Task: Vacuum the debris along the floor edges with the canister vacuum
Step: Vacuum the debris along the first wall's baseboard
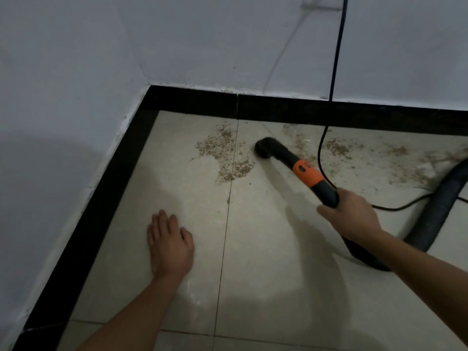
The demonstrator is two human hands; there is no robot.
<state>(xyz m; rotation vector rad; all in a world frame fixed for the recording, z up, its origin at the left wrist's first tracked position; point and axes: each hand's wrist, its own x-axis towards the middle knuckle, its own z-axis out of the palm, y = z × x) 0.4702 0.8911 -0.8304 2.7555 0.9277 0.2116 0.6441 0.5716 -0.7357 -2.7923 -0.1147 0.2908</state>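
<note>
**Two hands at the corner: one flat on the tile, one on the vacuum pipe**

Two walls (76, 72) meet at the far left, and a black skirting strip (101, 198) runs along the foot of both. The floor (266, 287) is pale tile with thin grout lines.

The left hand (169, 245) lies palm down on the tile near the left skirting. Its fingers are straight and close together, pointing towards the corner, and it holds nothing.

The right hand (352, 214) is curled round the black vacuum pipe (326, 196), gripping it just behind the orange collar (306, 173). From there the pipe slants away to a black elbow-shaped nozzle (264, 148), whose mouth faces down at the tile near the back skirting. Whether it touches the tile I cannot tell.

Brown gritty debris (228, 153) lies in a patch just left of the nozzle, spread across a grout line. More of it is scattered to the right along the back skirting.

Behind the right forearm, a ribbed black hose (435, 211) curves away to the right edge of the view.

A dark cord (334, 72) hangs down the back wall, passes behind the pipe and trails across the tile to the right.
</note>
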